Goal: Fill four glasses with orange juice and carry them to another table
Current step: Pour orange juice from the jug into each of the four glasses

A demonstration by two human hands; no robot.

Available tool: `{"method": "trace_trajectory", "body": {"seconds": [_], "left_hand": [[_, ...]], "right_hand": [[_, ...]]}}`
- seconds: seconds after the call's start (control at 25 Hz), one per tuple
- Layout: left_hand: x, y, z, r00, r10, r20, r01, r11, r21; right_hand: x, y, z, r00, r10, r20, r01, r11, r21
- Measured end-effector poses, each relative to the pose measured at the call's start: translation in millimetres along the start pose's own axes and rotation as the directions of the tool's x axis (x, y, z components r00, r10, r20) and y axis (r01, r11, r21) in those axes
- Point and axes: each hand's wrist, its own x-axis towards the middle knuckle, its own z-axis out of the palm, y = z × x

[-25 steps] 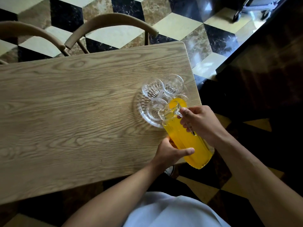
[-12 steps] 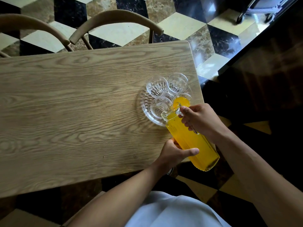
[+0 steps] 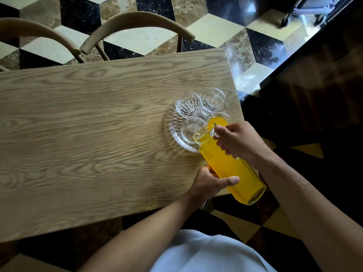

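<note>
A glass jug (image 3: 231,167) full of orange juice is tilted, its spout over the near-left glass (image 3: 191,129). My right hand (image 3: 240,141) grips the jug's handle. My left hand (image 3: 209,182) holds the jug's lower body from the left, thumb across the front. Several glasses stand together on a round cut-glass tray (image 3: 173,124) near the table's right end. The near-right glass (image 3: 218,120) holds orange juice. The two far glasses (image 3: 187,105) (image 3: 213,100) look empty, and so does the near-left one.
The wooden table (image 3: 88,134) stretches left of the tray, its right edge close to the glasses. Two wooden chair backs (image 3: 137,22) stand along the far side. A patterned tile floor lies beyond, with a dark counter (image 3: 324,75) at the right.
The jug's mouth has shifted from the juice-filled near-right glass toward the near-left glass, and the jug has tipped lower. Both hands kept their hold.
</note>
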Motion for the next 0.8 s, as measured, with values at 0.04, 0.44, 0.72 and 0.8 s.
{"method": "trace_trajectory", "body": {"seconds": [0.04, 0.44, 0.72, 0.8], "left_hand": [[-0.2, 0.1, 0.4, 1.000, 0.000, 0.005, 0.000, 1.000, 0.001], [0.8, -1.5, 4.3, 1.000, -0.001, -0.008, 0.001, 1.000, 0.031], [4.4, -3.9, 3.7, 1.000, -0.002, 0.003, 0.002, 1.000, 0.013], [4.7, -2.8, 3.4, 1.000, -0.011, 0.006, 0.011, 1.000, 0.022]], "right_hand": [[0.5, -0.1, 0.1, 1.000, 0.007, 0.001, -0.007, 1.000, 0.004], [4.8, -0.2, -0.3, 0.999, 0.036, 0.005, -0.036, 0.999, -0.039], [8.7, -2.3, 0.0, 0.999, 0.049, 0.005, -0.048, 0.995, -0.082], [8.5, -3.4, -0.1, 0.999, 0.051, 0.006, -0.050, 0.995, -0.083]]}}
